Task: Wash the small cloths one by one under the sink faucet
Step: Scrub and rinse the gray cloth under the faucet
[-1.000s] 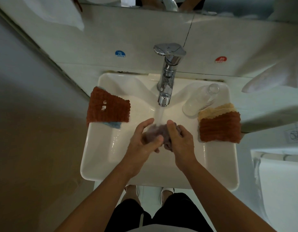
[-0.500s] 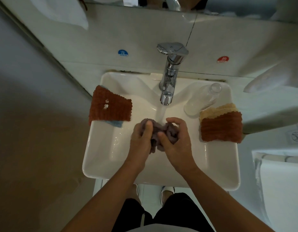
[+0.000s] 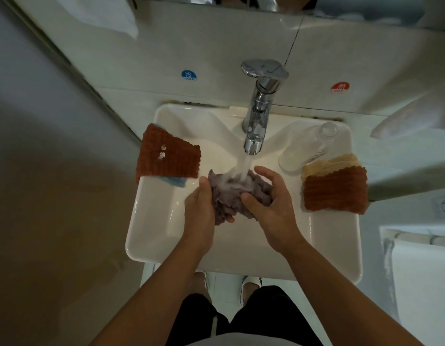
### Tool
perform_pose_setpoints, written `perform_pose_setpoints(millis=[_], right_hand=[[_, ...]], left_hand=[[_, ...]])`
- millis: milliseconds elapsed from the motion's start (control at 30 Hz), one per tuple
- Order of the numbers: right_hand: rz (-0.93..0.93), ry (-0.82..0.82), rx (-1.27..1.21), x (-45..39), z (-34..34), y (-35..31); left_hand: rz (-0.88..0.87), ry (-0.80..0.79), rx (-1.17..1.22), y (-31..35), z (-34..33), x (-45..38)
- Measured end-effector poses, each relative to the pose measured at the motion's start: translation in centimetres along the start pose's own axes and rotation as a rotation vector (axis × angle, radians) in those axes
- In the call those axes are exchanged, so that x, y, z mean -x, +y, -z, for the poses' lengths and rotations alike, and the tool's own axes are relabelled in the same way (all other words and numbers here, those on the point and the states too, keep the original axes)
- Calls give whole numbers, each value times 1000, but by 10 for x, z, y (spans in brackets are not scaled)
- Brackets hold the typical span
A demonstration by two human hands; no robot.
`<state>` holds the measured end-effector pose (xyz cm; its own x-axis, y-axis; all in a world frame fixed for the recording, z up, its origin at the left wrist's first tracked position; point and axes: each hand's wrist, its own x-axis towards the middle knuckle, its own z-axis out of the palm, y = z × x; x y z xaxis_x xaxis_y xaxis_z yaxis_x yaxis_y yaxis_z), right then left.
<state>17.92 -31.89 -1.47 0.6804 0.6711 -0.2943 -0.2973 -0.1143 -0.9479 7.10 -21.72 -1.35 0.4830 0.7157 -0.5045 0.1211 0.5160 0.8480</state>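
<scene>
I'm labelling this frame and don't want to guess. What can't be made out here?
- Purple cloth, head view: its middle is hidden by running water, its sides by the left hand and right hand.
- Blue cloth: mostly covered by the rust cloth.
- Drain: not visible behind the hands.

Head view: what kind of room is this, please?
Most likely a bathroom: a white sink fixed to a tiled wall, a chrome faucet running water, and round cold and hot stickers on the tiles.
</scene>
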Motion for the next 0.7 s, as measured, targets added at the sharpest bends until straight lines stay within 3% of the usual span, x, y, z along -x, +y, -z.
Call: perform_pose_setpoints(millis=[100,233,567,700], right_hand=[[-36,54,-61,-2,-5,-6],[-78,43,-176,-11,-4,-7],[-20,45,-76,-8,26,-24],[-3,0,6,3,39,-27]], left_hand=[[48,37,140,2,-5,-7],[160,-30,276,9,-20,-16],[218,-146,99,7,-33,-11],[138,-241,-10,9,-19,0]])
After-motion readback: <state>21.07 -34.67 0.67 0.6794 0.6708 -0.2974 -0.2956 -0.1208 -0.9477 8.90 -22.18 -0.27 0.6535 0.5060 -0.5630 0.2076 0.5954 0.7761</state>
